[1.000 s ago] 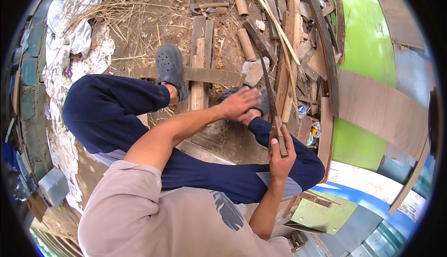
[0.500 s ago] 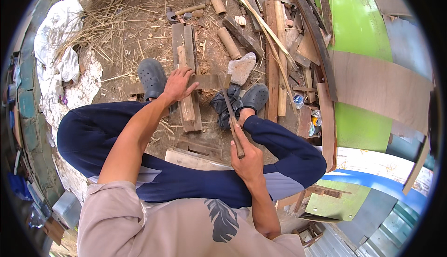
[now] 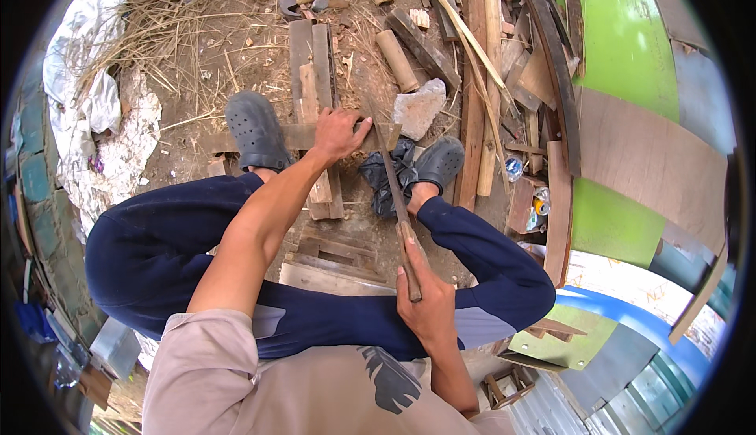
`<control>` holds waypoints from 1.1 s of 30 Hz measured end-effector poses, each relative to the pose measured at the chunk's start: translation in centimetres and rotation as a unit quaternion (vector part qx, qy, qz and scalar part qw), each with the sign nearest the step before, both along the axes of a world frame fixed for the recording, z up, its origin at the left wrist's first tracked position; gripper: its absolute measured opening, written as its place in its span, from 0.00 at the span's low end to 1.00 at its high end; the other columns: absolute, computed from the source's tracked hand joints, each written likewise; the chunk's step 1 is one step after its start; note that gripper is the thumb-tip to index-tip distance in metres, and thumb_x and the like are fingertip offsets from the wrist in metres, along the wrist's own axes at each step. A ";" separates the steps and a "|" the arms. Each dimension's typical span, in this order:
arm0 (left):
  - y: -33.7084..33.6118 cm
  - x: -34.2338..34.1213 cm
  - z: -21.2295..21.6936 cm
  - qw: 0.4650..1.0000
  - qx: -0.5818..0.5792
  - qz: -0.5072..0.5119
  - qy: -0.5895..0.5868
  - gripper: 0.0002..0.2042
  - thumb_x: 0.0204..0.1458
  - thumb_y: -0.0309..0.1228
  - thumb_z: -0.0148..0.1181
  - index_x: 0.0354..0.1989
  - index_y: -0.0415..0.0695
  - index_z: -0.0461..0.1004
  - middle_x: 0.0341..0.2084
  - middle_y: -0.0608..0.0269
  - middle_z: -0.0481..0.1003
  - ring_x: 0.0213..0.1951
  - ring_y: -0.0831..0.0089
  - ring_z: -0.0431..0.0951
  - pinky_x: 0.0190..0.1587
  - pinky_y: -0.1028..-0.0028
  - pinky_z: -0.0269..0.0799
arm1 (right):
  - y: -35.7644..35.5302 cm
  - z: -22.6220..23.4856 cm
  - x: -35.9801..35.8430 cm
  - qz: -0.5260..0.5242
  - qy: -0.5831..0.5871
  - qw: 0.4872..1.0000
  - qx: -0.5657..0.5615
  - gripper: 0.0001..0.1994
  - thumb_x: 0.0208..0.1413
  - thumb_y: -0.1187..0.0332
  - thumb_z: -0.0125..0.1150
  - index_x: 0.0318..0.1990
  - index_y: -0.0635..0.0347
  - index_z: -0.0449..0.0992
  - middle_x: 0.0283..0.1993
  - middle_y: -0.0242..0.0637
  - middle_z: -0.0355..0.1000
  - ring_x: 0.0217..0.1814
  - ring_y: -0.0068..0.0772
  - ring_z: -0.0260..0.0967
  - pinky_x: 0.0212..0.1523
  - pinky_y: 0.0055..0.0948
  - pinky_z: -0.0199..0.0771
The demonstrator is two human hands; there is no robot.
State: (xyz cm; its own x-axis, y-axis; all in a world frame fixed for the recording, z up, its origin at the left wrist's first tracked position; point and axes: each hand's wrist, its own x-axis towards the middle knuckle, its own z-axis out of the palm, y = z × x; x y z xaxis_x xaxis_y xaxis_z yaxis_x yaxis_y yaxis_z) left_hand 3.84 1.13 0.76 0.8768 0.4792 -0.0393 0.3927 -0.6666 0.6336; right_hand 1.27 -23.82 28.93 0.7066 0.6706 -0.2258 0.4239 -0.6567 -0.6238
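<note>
A narrow wooden board [image 3: 295, 136] lies crosswise over a pair of longer planks [image 3: 301, 41] on the ground between my feet. My left hand [image 3: 339, 134] is closed over this board near its right end, with the thumb toward the blade. In my right hand [image 3: 429, 297] is the straight wooden handle of a long, narrow saw [image 3: 389, 175]. Its blade slants up and away, crossing the board just right of my left thumb. The teeth do not show, and the far tip is blurred. A thin wood strip [image 3: 309, 88] runs along the planks, partly hidden by my left hand.
A hammer [image 3: 290, 6] lies beyond the planks, near bamboo pieces [image 3: 396, 61]. A pale stone [image 3: 419, 109] and black plastic [image 3: 384, 179] sit by my right shoe [image 3: 439, 161]. Long timbers [image 3: 473, 96] and scraps line the right side. Dry straw [image 3: 181, 33] covers the far left.
My left hand has shifted right along the board, closer to the blade. My right hand has drawn the saw handle back toward my body. The view has shifted slightly.
</note>
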 end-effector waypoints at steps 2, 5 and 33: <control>-0.4 0.1 -1.2 1.000 0.009 -0.003 -0.011 0.21 0.62 0.49 0.52 0.37 0.45 0.83 0.33 0.52 0.82 0.41 0.58 0.81 0.49 0.61 0.66 | 0.0 0.1 -0.4 0.007 -0.005 1.000 -0.005 0.30 0.54 0.76 0.65 0.67 0.57 0.70 0.34 0.50 0.80 0.31 0.48 0.80 0.30 0.37 0.78; -0.2 0.4 -0.8 0.998 -0.005 -0.024 0.055 0.22 0.62 0.50 0.51 0.36 0.43 0.82 0.29 0.46 0.81 0.36 0.54 0.82 0.47 0.57 0.68 | 0.1 0.2 -0.6 0.007 -0.002 1.000 -0.016 0.30 0.54 0.76 0.65 0.67 0.57 0.70 0.32 0.50 0.79 0.29 0.48 0.79 0.29 0.38 0.77; 0.2 0.1 -0.9 0.996 -0.028 0.012 0.078 0.17 0.63 0.40 0.46 0.47 0.39 0.71 0.23 0.39 0.78 0.28 0.41 0.79 0.40 0.48 0.72 | 2.1 -1.8 0.4 -0.017 0.094 0.995 -0.033 0.38 0.48 0.75 0.63 0.72 0.51 0.63 0.46 0.58 0.78 0.37 0.63 0.77 0.40 0.50 0.80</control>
State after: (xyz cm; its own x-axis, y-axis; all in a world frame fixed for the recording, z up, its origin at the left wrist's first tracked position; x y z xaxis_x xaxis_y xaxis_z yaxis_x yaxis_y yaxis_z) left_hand 3.94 1.34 -0.16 0.8467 0.4923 -0.2019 0.5042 -0.6212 0.5999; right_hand 1.65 -21.67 27.10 0.6700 0.6264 -0.3984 0.2812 -0.7109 -0.6447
